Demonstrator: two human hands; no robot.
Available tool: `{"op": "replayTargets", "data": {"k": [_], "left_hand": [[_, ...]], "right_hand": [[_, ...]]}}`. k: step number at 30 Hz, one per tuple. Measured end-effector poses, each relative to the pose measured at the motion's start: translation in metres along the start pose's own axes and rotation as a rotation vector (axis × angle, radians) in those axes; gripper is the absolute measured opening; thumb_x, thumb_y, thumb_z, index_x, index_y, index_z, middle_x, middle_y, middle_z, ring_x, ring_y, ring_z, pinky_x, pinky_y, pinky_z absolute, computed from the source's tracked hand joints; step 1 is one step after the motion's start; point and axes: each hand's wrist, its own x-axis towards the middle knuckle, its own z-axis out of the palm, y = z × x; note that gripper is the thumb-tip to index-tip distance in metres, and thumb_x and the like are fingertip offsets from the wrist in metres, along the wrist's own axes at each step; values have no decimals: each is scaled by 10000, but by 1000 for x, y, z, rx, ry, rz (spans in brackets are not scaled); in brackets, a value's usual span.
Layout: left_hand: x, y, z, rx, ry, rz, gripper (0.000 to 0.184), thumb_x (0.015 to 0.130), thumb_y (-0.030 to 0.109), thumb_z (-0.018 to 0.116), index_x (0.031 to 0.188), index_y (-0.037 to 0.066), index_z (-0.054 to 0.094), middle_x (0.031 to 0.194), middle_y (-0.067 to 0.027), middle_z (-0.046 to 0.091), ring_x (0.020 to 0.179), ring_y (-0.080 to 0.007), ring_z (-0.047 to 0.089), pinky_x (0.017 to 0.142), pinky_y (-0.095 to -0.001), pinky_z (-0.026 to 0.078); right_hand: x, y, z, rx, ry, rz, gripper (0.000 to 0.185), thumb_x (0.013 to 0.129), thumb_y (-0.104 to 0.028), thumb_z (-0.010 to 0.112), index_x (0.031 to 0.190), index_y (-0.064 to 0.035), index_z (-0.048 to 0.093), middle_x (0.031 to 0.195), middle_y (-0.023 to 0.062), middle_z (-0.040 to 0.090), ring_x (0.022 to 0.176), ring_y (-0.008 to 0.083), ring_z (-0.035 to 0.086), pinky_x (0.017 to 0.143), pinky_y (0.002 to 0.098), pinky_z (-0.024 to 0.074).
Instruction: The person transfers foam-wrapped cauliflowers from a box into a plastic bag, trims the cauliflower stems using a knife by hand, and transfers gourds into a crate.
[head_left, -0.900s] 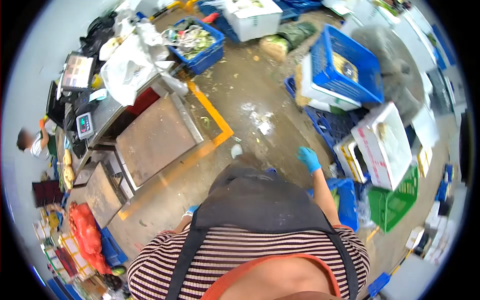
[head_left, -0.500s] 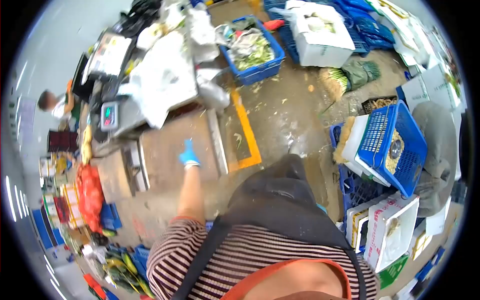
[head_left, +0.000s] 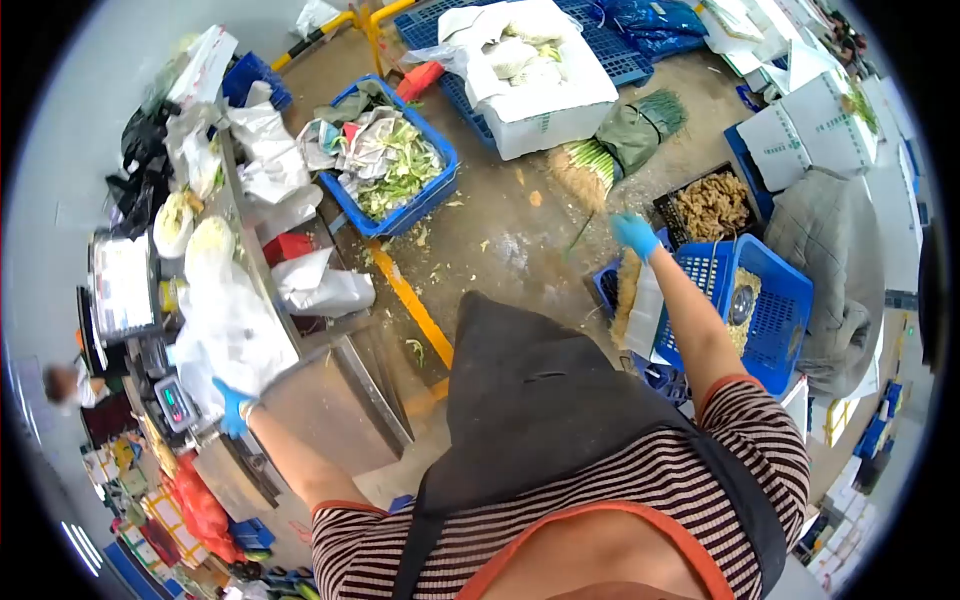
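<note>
My left hand (head_left: 233,407), in a blue glove, is at the left by the table's corner, beside a white plastic bag (head_left: 222,335). Its fingers are spread, with nothing visible in them. On the other side, my right hand (head_left: 634,234), also gloved in blue, is stretched out in the air with nothing seen in it. Near it are a blue plastic basket (head_left: 792,318) holding pale pieces and a round metal object, a black crate of ginger-like roots (head_left: 712,207), and a bundle of long green stalks (head_left: 590,165) partly wrapped in green cloth.
A blue crate (head_left: 452,180) of leaf scraps and paper stands ahead on the wet floor. Beyond it, a white foam box (head_left: 555,118) sits on blue pallets. A lit scale (head_left: 175,403) and a screen (head_left: 125,285) are left; another person (head_left: 75,384) is farther off.
The view has shifted, bringing the crates ahead closer. My left hand has gone from above the brown board to beside the white bag. My right hand has come into view, reaching out right.
</note>
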Motion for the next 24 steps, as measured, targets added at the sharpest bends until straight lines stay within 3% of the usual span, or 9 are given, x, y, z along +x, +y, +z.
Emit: {"op": "replayTargets", "data": {"k": [5,8,9,10,11,13,14,20,24], "left_hand": [[1,-3,26,134,-173,-34,1357,500,862,601,1389,-123,317,1422,-326,333,1256,-452,416,1005,-550,387],[-11,13,51,191,-212,-2,1282,548,806,601,1400,-108,313,1429,-319,333,1259,-449,418,1006,-544,394],[-12,18,55,225,-218,-5,1257,565,787,601,1404,-103,312,1431,-317,333,1261,-449,419,1007,-541,396],[-12,30,57,260,-212,-8,1232,581,768,601,1408,-97,310,1434,-315,333,1262,-448,420,1007,-539,399],[-15,41,57,288,-209,-10,1208,597,750,601,1411,-92,309,1436,-312,333,1263,-447,421,1007,-537,401],[-21,61,57,321,-183,-7,1158,629,713,601,1419,-82,306,1441,-307,333,1266,-445,423,1008,-532,406],[-27,72,55,343,-165,6,1134,645,694,601,1423,-77,305,1443,-305,333,1267,-444,424,1008,-530,408],[-85,121,39,393,-61,152,991,742,582,601,1445,-47,297,1458,-291,333,1274,-440,429,1011,-516,422],[-160,129,27,427,0,247,898,807,507,601,1459,-26,291,1468,-282,333,1279,-436,433,1012,-507,432]], "right_hand": [[37,-156,5,-259,-101,-392,446,901,-410,579,1131,-37,661,934,175,697,777,289,679,722,385,523],[43,-161,-21,-428,-249,-27,327,939,-275,580,1185,-71,649,1040,118,671,835,191,655,746,336,530],[68,-89,-40,-642,-259,-230,279,942,-260,565,1099,-55,670,914,111,678,766,206,667,706,347,536],[53,-103,-46,-604,-188,31,248,937,-253,555,1015,-51,675,804,101,668,673,216,665,640,359,537],[80,-27,-72,-1138,-458,-483,271,927,-267,557,969,-24,668,777,108,664,625,206,658,587,356,529],[53,-68,-72,-672,-502,589,279,912,-221,523,1014,-5,665,885,160,685,739,267,672,630,420,543],[30,-132,-70,-428,-417,639,284,916,-216,520,1017,12,656,881,125,674,712,216,663,587,382,546],[99,-84,-55,-140,-163,668,379,884,-287,617,1134,-3,649,945,119,669,739,209,666,607,331,561],[209,-175,-19,-846,-404,171,571,855,-310,657,1339,-43,513,1116,162,650,964,327,647,833,408,529]]}}
